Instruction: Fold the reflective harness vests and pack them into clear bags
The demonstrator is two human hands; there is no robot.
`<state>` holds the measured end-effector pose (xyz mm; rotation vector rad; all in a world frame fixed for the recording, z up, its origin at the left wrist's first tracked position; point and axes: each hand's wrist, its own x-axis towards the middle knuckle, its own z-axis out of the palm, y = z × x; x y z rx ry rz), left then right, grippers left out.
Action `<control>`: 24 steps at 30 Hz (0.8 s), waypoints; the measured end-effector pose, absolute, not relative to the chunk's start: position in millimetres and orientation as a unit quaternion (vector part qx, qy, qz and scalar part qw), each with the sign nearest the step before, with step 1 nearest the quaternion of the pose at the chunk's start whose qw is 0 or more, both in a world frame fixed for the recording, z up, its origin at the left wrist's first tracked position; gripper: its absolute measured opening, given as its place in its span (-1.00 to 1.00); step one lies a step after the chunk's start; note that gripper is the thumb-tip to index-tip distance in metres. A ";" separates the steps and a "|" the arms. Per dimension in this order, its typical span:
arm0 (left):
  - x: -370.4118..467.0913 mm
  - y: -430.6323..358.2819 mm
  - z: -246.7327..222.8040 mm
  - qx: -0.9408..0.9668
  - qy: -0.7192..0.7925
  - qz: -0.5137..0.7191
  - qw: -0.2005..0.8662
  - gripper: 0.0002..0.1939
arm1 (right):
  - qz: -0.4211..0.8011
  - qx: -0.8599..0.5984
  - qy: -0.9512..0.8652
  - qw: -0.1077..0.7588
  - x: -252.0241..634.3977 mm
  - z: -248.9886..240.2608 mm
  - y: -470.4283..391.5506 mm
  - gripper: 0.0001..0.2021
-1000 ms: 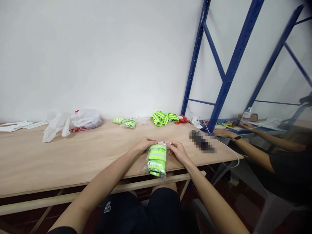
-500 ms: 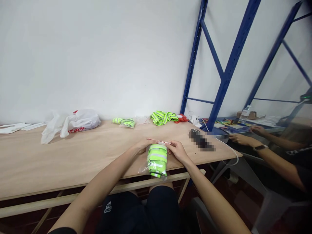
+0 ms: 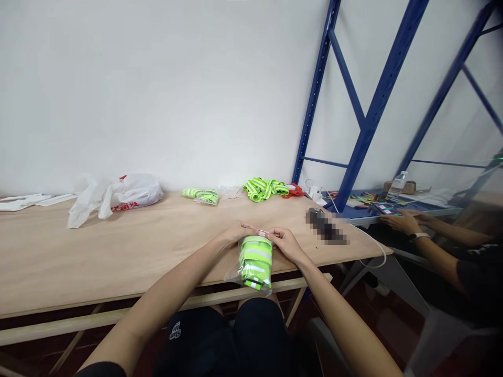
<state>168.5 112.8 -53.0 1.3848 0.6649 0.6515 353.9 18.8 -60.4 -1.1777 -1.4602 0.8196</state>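
A clear plastic bag (image 3: 256,262) with folded neon-yellow reflective webbing inside hangs partly over the table's front edge. Its top edge, with a thin red line along it, lies pinched between both hands. My left hand (image 3: 238,232) grips the top left corner. On the right side, my right hand (image 3: 283,242) has thumb and fingers closed on the same edge, close to the left fingers. The bag's lower end sticks out toward my lap.
Against the wall lie a white shopping bag (image 3: 135,193), another bagged yellow bundle (image 3: 202,196) and loose reflective straps (image 3: 265,189). A pixelated dark object (image 3: 326,226) is at the right. Blue rack posts (image 3: 363,123) stand beyond. Another person's hand (image 3: 404,222) holds a phone at the neighbouring table.
My hands have come closer together along the bag's top edge, fingers nearly meeting. The other person's hands have shifted, and a lit phone screen now shows.
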 end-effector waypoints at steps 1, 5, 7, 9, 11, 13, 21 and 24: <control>168.4 113.1 -53.1 0.617 0.296 0.287 0.670 -0.64 | 0.338 -0.493 -0.611 0.520 353.6 -60.7 18.6 -0.63; 167.6 114.2 -52.8 0.628 0.284 0.273 0.671 -0.62 | 0.332 -0.499 -0.611 0.517 352.1 -61.4 17.9 -0.62; 167.5 114.6 -52.7 0.632 0.278 0.271 0.671 -0.62 | 0.334 -0.498 -0.612 0.516 351.6 -61.2 17.5 -0.62; 167.8 114.9 -52.6 0.632 0.279 0.277 0.668 -0.63 | 0.339 -0.497 -0.609 0.517 351.5 -60.6 17.3 -0.62; 168.3 115.0 -52.6 0.632 0.279 0.287 0.664 -0.64 | 0.346 -0.497 -0.603 0.519 351.9 -59.9 17.3 -0.62; 168.9 115.0 -52.6 0.630 0.278 0.296 0.662 -0.64 | 0.350 -0.496 -0.598 0.523 352.8 -59.6 17.7 -0.63; 168.9 115.0 -51.5 0.608 0.284 0.310 0.674 -0.60 | 0.335 -0.493 -0.590 0.545 353.9 -63.5 21.8 -0.62; 162.5 117.2 -47.9 0.600 0.282 0.292 0.690 -0.57 | 0.317 -0.496 -0.591 0.552 353.5 -64.7 22.8 -0.60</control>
